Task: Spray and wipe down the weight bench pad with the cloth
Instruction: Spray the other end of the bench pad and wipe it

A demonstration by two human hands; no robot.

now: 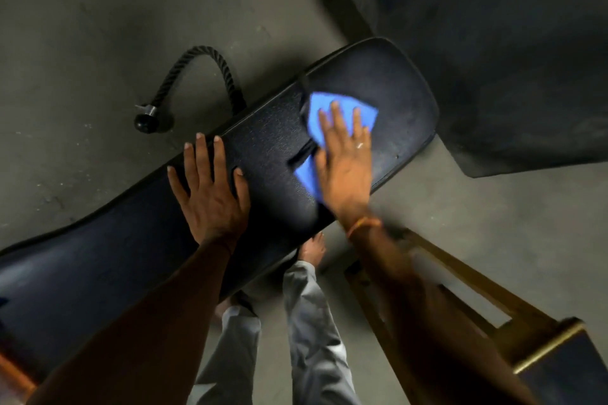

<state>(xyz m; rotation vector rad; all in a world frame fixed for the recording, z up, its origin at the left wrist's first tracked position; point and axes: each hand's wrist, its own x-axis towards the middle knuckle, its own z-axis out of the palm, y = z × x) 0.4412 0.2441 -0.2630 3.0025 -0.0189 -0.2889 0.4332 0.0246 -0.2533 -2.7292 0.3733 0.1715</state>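
**Wiping reaches the seat end of a gym bench**

Pressing a blue cloth (332, 115) flat against the black bench pad (269, 148), a person works across the gap where the seat section meets the longer back section. The pad runs diagonally through the head camera's view, from lower left to upper right, and the cloth lies on its upper-right part, straddling that seam. The right hand (345, 161) is spread wide on top of the cloth, fingers extended and palm down; it pins the fabric by pressure rather than by curling around it, and it is slightly blurred. The left hand (210, 197) rests bare on the back section just beside the seam, fingers splayed and holding nothing, apparently bracing the body or the bench.

No spray bottle is in view, so spraying looks finished and the job appears to be in its wiping stage. A faint sheen shows on the seat section near the cloth, though whether that is wetness or lamp glare cannot be told. The long lower-left stretch of the pad, dim and partly hidden under the left forearm, gives no sign either way of having been wiped, so how much remains is uncertain.

Beyond the bench, a rope handle (204, 76) lies on the grey floor (82, 26), a dark mat (510, 59) fills the upper right, and a wooden frame (487, 299) stands at lower right.
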